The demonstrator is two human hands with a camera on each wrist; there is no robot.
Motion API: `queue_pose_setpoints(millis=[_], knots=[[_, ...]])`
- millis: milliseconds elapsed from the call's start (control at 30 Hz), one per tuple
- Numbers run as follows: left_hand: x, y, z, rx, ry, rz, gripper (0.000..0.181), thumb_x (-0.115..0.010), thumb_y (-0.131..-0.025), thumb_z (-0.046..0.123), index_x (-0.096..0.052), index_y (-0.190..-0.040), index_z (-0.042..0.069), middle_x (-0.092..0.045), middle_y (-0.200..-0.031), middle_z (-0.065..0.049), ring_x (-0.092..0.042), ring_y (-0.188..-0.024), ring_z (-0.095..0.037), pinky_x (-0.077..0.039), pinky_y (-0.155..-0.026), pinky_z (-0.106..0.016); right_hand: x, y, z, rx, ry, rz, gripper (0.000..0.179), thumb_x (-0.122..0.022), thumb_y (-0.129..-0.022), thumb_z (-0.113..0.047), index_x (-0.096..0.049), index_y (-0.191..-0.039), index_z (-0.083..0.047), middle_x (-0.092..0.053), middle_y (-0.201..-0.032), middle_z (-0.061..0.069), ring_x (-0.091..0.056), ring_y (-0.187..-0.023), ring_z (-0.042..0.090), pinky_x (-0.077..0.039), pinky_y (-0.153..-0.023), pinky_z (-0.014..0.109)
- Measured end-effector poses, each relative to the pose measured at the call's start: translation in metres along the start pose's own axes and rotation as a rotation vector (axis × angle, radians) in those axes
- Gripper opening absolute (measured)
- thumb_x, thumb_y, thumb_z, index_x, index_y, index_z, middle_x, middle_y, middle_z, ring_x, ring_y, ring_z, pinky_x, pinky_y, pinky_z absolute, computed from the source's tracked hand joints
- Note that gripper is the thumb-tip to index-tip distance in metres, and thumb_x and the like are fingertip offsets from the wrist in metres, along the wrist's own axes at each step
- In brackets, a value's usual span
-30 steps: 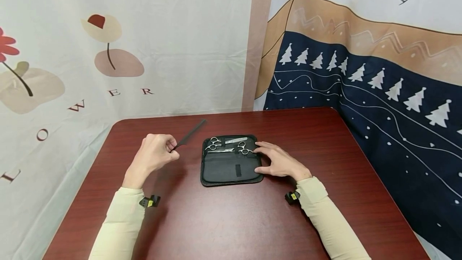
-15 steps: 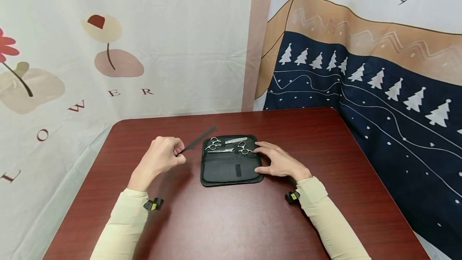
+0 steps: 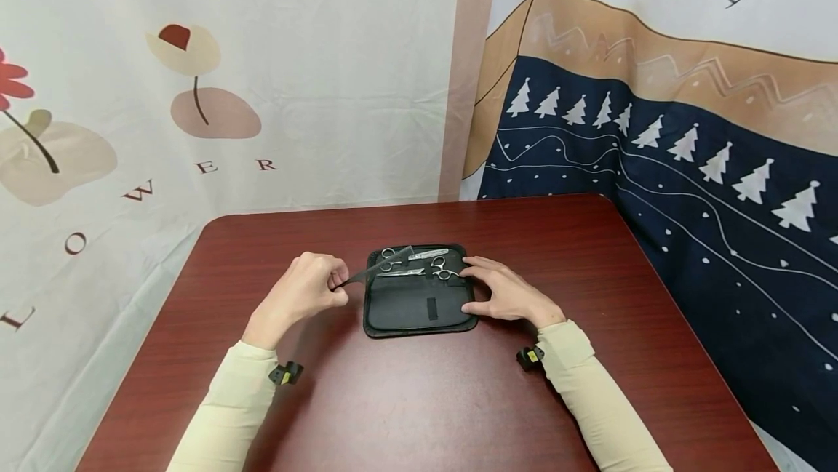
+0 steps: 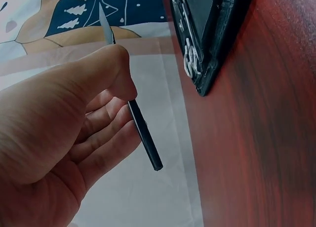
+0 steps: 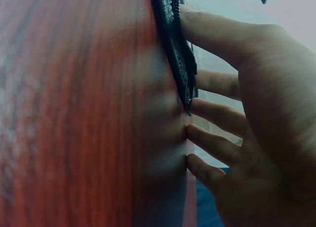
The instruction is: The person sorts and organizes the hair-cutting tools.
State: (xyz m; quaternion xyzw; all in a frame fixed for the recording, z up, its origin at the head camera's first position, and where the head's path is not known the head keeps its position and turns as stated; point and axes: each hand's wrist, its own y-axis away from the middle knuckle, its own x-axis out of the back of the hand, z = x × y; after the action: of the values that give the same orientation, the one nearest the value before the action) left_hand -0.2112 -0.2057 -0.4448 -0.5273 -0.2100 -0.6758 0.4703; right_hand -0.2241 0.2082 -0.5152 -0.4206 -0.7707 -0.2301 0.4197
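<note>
One black tool [image 4: 145, 137], pinched in left grip [image 3: 304, 289], now overhangs case [image 3: 396, 305]; right grip [image 3: 505, 293] relaxed.

Soft glare on tabletop [image 3: 419, 392], wrist views dimmer

left hand [image 3: 302, 287]: pinches slim dark tool [image 3: 383, 266] | right hand [image 3: 509, 293]: touches black case [image 3: 399, 310]

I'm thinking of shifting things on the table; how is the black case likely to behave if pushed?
The case lies flat and low, so it probably won't roll or tip. The table looks smooth and shiny, so the case may slide fairly easily. Metal scissors inside could add some weight.
</note>
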Motion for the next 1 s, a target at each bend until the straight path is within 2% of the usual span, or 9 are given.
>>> queue_pose_setpoints(millis=[333, 767, 1000], knots=[[-0.004, -0.002, 0.003, -0.059, 0.021, -0.032, 0.015, -0.075, -0.072, -0.002, -0.075, -0.081, 0.010, -0.071, -0.073, 0.002, -0.058, -0.069, -0.005, -0.052, -0.066, -0.025, -0.001, 0.001, 0.001, 0.001, -0.003, -0.002, 0.065, -0.088, -0.098, -0.041, -0.069, -0.153, -0.013, -0.048, -0.178, 0.014, -0.043, -0.167, 0.042, -0.039, -0.135, 0.066], [-0.011, -0.001, 0.001, -0.083, 0.021, -0.108, 0.017, -0.080, -0.073, -0.002, -0.076, -0.082, 0.012, -0.065, -0.072, 0.008, -0.057, -0.069, -0.002, -0.053, -0.066, -0.023, 0.001, 0.001, 0.001, -0.004, -0.007, -0.007, 0.065, -0.087, -0.098, -0.041, -0.068, -0.154, -0.013, -0.048, -0.179, 0.013, -0.041, -0.169, 0.040, -0.038, -0.136, 0.065], [-0.014, 0.001, 0.001, -0.080, 0.041, -0.147, 0.017, -0.077, -0.073, -0.002, -0.076, -0.084, 0.011, -0.069, -0.074, 0.003, -0.059, -0.072, -0.004, -0.054, -0.067, -0.024, 0.001, 0.001, 0.000, 0.001, -0.009, -0.005, 0.066, -0.087, -0.098, -0.041, -0.068, -0.154, -0.012, -0.047, -0.179, 0.013, -0.041, -0.169, 0.040, -0.038, -0.136, 0.065]])
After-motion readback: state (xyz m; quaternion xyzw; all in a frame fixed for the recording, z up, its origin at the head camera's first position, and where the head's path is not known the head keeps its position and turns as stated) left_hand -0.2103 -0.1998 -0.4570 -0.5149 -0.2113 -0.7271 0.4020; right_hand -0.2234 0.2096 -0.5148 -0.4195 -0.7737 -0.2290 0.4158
